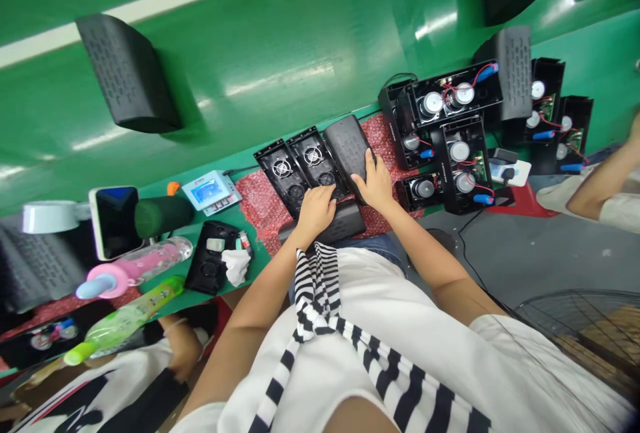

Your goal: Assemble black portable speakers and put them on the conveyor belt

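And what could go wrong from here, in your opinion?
The left hand is over an open shell, so a finger might press on its parts. An open speaker seems laid across others and could slide if bumped. The green bottle, near the table edge, might get knocked over.

2 blk shells (311, 167), open side up – slotted blk casing (347, 143) alongside

- The closed casing (347, 143) looks matt, faintly rough plastic from where I stand.
- The open shells (320, 171): smoother plastic, slightly shiny.
- Padding sheet (255, 206): bumpy, glossy plastic.
- Green worktop (280, 39): smooth, very glossy.
- Round magnets (459, 151): silvery metal, by their look.
- Crumpled tissue (236, 265): matt paper.
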The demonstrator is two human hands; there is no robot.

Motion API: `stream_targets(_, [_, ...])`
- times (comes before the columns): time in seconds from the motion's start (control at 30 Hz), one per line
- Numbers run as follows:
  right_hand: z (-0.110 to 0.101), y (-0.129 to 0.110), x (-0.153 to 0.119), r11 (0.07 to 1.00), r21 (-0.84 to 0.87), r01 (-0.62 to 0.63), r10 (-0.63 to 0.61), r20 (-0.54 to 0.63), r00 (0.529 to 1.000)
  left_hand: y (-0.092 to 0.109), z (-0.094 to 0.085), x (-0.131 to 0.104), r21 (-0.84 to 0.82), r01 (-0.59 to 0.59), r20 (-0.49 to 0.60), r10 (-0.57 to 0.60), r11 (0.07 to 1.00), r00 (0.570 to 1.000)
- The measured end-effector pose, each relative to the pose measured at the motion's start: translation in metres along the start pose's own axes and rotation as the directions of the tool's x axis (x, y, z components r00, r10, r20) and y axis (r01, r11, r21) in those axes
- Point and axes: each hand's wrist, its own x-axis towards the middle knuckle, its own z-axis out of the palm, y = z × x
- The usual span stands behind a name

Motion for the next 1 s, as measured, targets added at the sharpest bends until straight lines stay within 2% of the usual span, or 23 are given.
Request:
stream_targets(0.13, [0.001,-0.004,-0.002,1.0,-0.014,-0.016,0.016,-0.004,1.0,0.0,0.006,-0.022,0.013,0.075,0.069,-0.076,0.997,0.995])
stream_targets(0.27, [-0.01,-0.017,0.008,0.999,-0.04,-0.028,0.026,-0.033,0.999,0.0,-0.001,-0.031,0.041,0.105,0.141,-0.11,0.994,0.984])
stream_targets(0.37, [-0.018,-0.03,0.028,0.993,-0.097,0.067,-0.081,-0.15,0.985,-0.013,-0.013,-0.039,0.055,0.109,0.244,-0.119,0.993,0.962])
stream_targets(0.4, [-0.018,-0.035,0.035,0.988,-0.11,0.105,-0.123,-0.163,0.979,-0.019,-0.017,-0.043,0.061,0.106,0.276,-0.118,0.993,0.954])
stream_targets(0.47, [-0.012,-0.043,0.046,0.981,-0.122,0.154,-0.168,-0.12,0.978,-0.031,-0.022,-0.053,0.083,0.104,0.315,-0.125,0.991,0.941])
stream_targets(0.57, [-0.002,-0.05,0.052,0.975,-0.151,0.161,-0.166,-0.023,0.986,-0.042,-0.023,-0.07,0.117,0.146,0.305,-0.175,0.982,0.936])
stream_targets(0.63, [-0.002,-0.05,0.047,0.978,-0.146,0.15,-0.155,-0.018,0.988,-0.041,-0.018,-0.081,0.116,0.174,0.268,-0.199,0.978,0.943])
stream_targets(0.7, [-0.007,-0.047,0.032,0.974,-0.083,0.212,-0.215,-0.036,0.976,-0.035,-0.011,-0.091,0.118,0.193,0.22,-0.215,0.974,0.952])
stream_targets(0.73, [-0.01,-0.044,0.021,0.955,-0.034,0.296,-0.297,-0.026,0.955,-0.032,-0.006,-0.096,0.126,0.201,0.19,-0.223,0.971,0.956])
stream_targets(0.77, [-0.013,-0.041,0.009,0.911,0.028,0.412,-0.412,0.008,0.911,-0.028,-0.002,-0.1,0.14,0.209,0.159,-0.231,0.968,0.96])
stream_targets(0.8, [-0.014,-0.038,-0.005,0.84,0.104,0.532,-0.54,0.064,0.839,-0.025,0.002,-0.103,0.154,0.22,0.127,-0.24,0.963,0.962])
stream_targets(0.83, [-0.014,-0.035,-0.02,0.758,0.184,0.626,-0.65,0.136,0.747,-0.022,0.006,-0.107,0.166,0.231,0.098,-0.249,0.959,0.963])
stream_targets(0.87, [-0.012,-0.031,-0.034,0.691,0.255,0.677,-0.723,0.213,0.658,-0.02,0.009,-0.11,0.172,0.243,0.075,-0.259,0.955,0.963])
stream_targets(0.9, [-0.009,-0.028,-0.046,0.657,0.3,0.692,-0.754,0.281,0.594,-0.018,0.012,-0.112,0.173,0.256,0.059,-0.269,0.951,0.961])
stream_targets(0.93, [-0.004,-0.025,-0.057,0.655,0.313,0.688,-0.754,0.336,0.565,-0.016,0.014,-0.114,0.17,0.266,0.049,-0.278,0.949,0.959])
stream_targets(1.0, [0.004,-0.021,-0.072,0.691,0.278,0.667,-0.716,0.385,0.582,-0.013,0.018,-0.118,0.159,0.272,0.045,-0.282,0.949,0.958])
